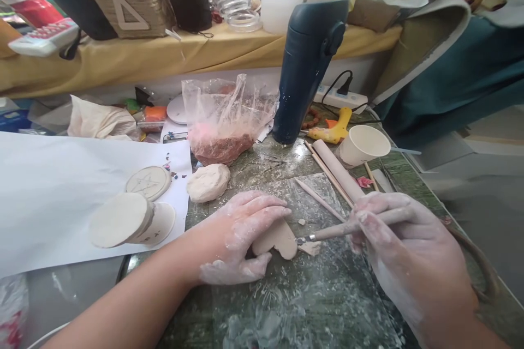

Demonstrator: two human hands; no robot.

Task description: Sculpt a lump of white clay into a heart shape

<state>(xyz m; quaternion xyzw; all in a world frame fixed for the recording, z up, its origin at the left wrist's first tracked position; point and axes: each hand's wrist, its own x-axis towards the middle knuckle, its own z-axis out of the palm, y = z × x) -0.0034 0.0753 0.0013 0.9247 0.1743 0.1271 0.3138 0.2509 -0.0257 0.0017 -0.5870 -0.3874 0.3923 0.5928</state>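
Observation:
My left hand (237, 234), coated in clay, lies flat with fingers stretched over a heart-shaped clay slab (280, 240) on the green worktop, holding it down. My right hand (405, 262) is closed round a wooden-handled clay tool (352, 226) whose metal tip touches the slab's right edge. A small clay scrap (310, 249) lies beside the tip.
A clay lump (208, 182) and a plastic bag of clay (223, 120) sit behind my left hand. Round clay discs (131, 212) rest on white paper (49, 196). A roller (338, 169), sticks, paper cup (363, 144), glue gun (332, 130) and dark flask (305, 65) stand at the right.

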